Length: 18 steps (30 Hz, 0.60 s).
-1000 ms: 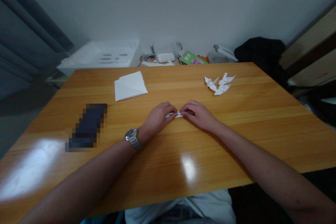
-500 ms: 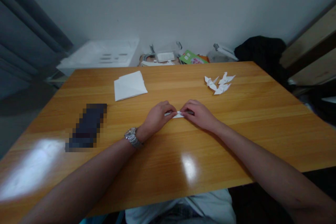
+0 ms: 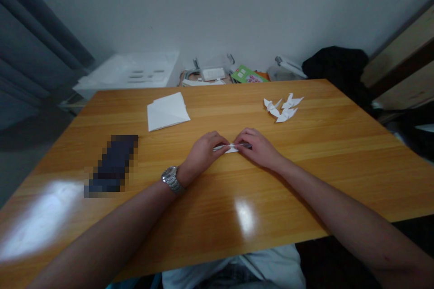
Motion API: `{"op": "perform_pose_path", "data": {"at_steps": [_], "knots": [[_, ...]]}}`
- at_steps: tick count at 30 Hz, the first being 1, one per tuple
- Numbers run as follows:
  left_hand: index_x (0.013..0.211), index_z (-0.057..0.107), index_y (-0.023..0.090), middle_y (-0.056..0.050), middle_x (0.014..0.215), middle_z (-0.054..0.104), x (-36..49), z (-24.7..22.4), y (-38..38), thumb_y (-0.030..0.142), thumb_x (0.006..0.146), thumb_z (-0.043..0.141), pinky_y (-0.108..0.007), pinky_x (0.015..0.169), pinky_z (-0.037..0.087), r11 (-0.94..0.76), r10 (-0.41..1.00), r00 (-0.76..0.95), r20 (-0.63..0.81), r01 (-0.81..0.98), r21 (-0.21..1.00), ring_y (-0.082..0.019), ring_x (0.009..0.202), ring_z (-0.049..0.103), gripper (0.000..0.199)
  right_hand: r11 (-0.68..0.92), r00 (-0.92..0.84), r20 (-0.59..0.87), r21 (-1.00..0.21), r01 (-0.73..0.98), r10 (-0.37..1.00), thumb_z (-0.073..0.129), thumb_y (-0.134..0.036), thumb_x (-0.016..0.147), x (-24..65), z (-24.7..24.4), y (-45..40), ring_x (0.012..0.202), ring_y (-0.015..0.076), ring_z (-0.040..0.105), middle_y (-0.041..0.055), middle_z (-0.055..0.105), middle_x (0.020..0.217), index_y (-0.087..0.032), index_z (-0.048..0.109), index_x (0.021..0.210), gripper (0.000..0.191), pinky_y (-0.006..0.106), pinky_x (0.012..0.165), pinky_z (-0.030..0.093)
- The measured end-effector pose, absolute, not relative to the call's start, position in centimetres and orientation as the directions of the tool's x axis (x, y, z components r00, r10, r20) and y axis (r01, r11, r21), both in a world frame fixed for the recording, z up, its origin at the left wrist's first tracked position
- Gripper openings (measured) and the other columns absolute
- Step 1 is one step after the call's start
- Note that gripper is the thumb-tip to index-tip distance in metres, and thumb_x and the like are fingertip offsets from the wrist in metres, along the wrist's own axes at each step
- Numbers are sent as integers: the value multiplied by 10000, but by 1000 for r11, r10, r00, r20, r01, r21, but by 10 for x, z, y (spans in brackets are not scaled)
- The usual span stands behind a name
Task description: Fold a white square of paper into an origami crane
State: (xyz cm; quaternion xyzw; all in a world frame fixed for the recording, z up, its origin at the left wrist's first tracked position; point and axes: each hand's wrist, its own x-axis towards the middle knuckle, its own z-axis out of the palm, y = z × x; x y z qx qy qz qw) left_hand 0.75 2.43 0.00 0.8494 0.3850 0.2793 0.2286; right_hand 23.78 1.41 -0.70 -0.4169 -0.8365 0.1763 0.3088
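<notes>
A small piece of folded white paper (image 3: 232, 148) is pinched between my two hands, low over the middle of the wooden table. My left hand (image 3: 207, 151), with a metal watch (image 3: 172, 179) at the wrist, is closed on the paper's left end. On the right end, the thumb and fingers of my right hand (image 3: 257, 148) grip it in the same way. The fingertips nearly meet at its centre and hide much of its shape. Farther back to the right, several folded paper birds (image 3: 284, 108) lie in a cluster.
A stack of white paper sheets (image 3: 168, 112) lies at the back left of the table (image 3: 210, 207). A dark, pixelated object (image 3: 113, 163) is at the left. Behind the far edge are a white box (image 3: 135, 70), a green booklet (image 3: 248, 74) and a black cloth item (image 3: 334, 65).
Both hands keep their pinch on the folded paper. My left hand has shifted very slightly to the right; otherwise almost everything stays in place.
</notes>
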Motion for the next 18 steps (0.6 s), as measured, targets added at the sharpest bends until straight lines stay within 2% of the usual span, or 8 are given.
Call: {"op": "perform_pose_path", "data": {"at_steps": [10, 18], "knots": [[916, 744, 190, -43, 894, 679, 7, 3, 23, 266, 947, 641, -298, 762, 479, -587, 792, 540, 284, 547, 597, -177, 838, 630, 132, 575, -446, 364, -551, 604, 817, 669, -196, 903, 236, -5, 12, 897, 214, 588, 62, 636, 920, -192, 671, 890, 14, 354, 818, 464], [917, 750, 196, -42, 884, 680, 7, 2, 22, 291, 947, 647, -302, 771, 485, -585, 794, 540, 277, 557, 590, -180, 843, 636, 143, 592, -459, 376, -567, 573, 805, 673, -286, 932, 236, -9, 14, 925, 221, 591, 68, 644, 939, -201, 695, 907, 91, 365, 837, 461]]}}
